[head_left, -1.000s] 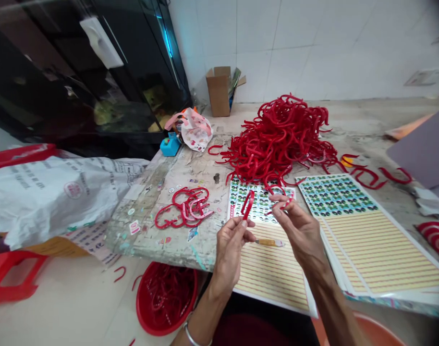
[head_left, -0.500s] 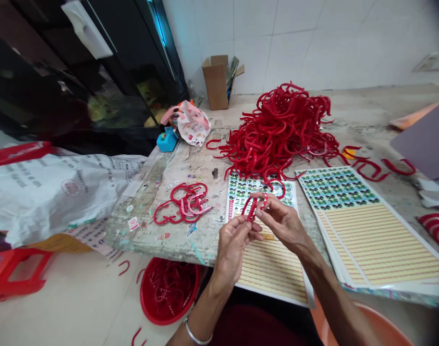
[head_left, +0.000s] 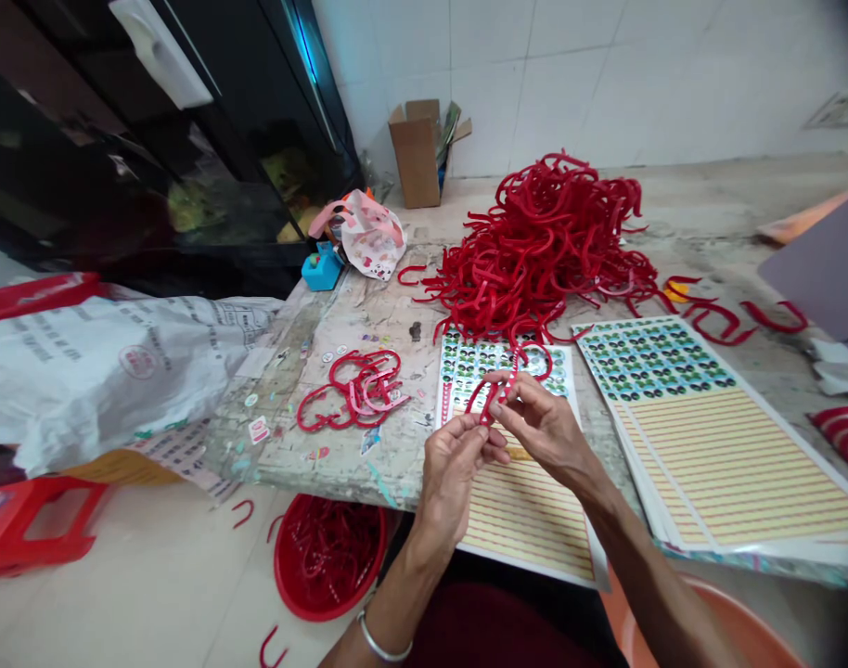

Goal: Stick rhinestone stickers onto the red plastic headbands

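My left hand (head_left: pixel 456 464) pinches the lower end of a red U-shaped plastic handle (head_left: pixel 475 396) over a sticker sheet. The fingers of my right hand (head_left: pixel 546 422) are closed on a narrow red sticker strip with white marks (head_left: pixel 512 371), which lies along the handle's near side; its upper end sticks up past my fingertips. Beneath both hands is the sticker sheet (head_left: pixel 535 520), with green and blue pictures at the top and yellow backing lines below. My fingers partly hide the handle and strip.
A big heap of red handles (head_left: pixel 542 250) stands behind my hands. To the left lies a small pile of handles (head_left: pixel 361 390). More sticker sheets (head_left: pixel 730 464) lie on the right. Below the table edge are a red basin (head_left: pixel 330 557) with handles inside and a red stool (head_left: pixel 34 529).
More of the white-marked strip shows now, standing up above my right fingertips. Both hands stay in nearly the same place on the handle.
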Action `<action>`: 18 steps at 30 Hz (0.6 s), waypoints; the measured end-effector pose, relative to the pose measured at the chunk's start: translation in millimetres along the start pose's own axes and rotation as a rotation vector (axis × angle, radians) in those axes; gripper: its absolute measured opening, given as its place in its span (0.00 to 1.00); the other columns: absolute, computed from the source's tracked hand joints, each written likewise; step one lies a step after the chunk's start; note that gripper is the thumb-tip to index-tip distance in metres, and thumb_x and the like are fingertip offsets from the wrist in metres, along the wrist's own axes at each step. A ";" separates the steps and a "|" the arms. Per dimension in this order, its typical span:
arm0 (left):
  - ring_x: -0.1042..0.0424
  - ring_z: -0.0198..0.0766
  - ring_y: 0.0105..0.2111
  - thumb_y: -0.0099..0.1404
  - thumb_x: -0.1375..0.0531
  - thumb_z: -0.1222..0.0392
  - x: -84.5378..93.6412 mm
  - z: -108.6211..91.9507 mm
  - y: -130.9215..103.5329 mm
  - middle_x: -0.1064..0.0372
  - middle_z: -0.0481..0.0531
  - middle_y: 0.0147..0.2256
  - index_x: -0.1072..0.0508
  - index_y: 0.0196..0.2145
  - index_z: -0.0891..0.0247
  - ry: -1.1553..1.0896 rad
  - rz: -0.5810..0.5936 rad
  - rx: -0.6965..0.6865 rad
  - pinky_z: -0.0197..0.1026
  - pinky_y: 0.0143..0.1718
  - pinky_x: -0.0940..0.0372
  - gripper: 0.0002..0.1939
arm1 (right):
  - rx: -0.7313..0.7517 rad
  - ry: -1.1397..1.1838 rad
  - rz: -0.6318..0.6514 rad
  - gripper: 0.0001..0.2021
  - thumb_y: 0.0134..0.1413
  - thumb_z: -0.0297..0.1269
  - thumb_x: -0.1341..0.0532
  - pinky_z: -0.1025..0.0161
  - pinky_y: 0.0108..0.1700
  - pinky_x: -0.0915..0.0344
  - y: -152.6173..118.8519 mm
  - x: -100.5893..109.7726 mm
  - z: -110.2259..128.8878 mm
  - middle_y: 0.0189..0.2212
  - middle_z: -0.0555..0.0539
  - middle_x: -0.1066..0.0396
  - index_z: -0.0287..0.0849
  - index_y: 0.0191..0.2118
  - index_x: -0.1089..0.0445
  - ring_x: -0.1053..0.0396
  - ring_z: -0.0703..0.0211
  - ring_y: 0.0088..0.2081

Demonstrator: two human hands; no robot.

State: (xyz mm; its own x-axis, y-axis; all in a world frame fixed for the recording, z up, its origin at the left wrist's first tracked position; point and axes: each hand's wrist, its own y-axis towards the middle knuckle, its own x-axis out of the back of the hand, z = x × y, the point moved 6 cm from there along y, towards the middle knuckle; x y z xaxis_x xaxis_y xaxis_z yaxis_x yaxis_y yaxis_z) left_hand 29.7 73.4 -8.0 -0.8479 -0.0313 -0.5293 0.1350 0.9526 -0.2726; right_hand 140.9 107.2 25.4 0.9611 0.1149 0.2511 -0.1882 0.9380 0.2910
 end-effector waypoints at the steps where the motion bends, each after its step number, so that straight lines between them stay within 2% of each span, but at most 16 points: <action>1: 0.29 0.32 0.24 0.59 0.42 0.62 -0.4 0.1 0.0 0.29 0.51 0.27 0.31 0.32 0.68 -0.002 0.004 -0.002 0.35 0.32 0.38 0.05 | 0.001 -0.008 -0.004 0.07 0.55 0.39 0.43 0.59 0.42 0.33 -0.1 0.2 -0.5 0.44 0.43 0.35 0.42 0.29 0.34 0.34 0.55 0.44; 18: 0.32 0.30 0.23 0.59 0.42 0.63 1.1 3.5 0.7 0.30 0.50 0.25 0.30 0.31 0.69 -0.026 0.020 0.012 0.35 0.30 0.38 0.05 | 0.040 -0.095 -0.040 0.05 0.55 0.35 0.43 0.61 0.40 0.32 -1.8 -1.5 -1.4 0.40 0.44 0.35 0.42 0.30 0.35 0.33 0.58 0.40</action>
State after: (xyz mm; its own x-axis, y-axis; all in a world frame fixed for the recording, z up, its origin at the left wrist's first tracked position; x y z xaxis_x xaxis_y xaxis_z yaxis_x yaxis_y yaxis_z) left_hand 30.7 73.0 -11.5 -0.8317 -0.0204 -0.5549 0.1578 0.9494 -0.2715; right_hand 140.1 105.8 23.2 0.9448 0.0443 0.3245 -0.1598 0.9272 0.3388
